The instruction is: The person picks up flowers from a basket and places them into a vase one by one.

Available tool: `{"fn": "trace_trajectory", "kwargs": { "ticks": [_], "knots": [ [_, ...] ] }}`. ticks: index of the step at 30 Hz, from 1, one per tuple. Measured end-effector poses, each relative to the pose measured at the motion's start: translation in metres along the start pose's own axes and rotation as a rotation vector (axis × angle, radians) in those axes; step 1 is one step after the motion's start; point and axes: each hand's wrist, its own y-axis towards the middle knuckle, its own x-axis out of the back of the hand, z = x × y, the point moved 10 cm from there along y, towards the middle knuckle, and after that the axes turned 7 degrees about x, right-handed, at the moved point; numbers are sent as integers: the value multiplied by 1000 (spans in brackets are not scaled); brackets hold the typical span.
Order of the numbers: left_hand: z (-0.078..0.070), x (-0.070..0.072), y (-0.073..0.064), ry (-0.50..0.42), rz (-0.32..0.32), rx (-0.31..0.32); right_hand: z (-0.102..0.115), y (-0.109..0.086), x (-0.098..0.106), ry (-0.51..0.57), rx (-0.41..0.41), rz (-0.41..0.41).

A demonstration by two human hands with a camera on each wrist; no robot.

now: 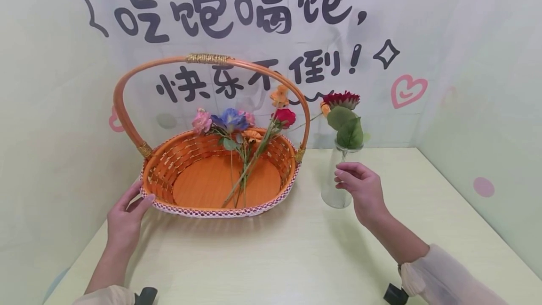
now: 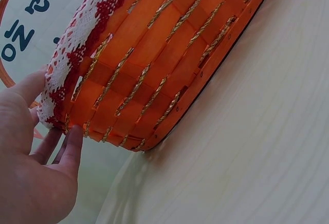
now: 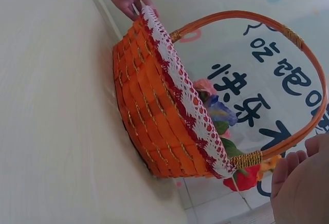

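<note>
An orange woven basket (image 1: 226,212) with a lace-trimmed rim and a tall arched handle stands on the table. My left hand (image 1: 124,220) holds its left rim, thumb on the near side; the left wrist view shows the fingers at the lace trim (image 2: 64,54). Artificial flowers lean inside, among them a blue flower (image 1: 230,120), a pink flower (image 1: 201,121) and a red rose (image 1: 284,117). My right hand (image 1: 362,192) is in front of a clear glass vase (image 1: 330,187), fingers loosely bent, with nothing visible in them. A dark red flower (image 1: 342,100) with green leaves (image 1: 350,132) stands in the vase.
Behind the table (image 1: 271,262) hangs a white cloth (image 1: 254,41) with dark lettering. The basket handle (image 1: 207,59) arches high above the flowers. To the right is a pale wall (image 1: 482,145) with coloured dots.
</note>
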Motion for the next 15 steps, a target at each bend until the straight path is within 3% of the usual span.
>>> {"fn": "trace_trajectory", "kwargs": {
  "ticks": [7,15],
  "knots": [
    [0,1,-1,16,-17,21,-4,1,-21,-14,14,41],
    [-2,0,0,-14,-4,-9,-6,8,-47,-71,35,99]
  ]
}}
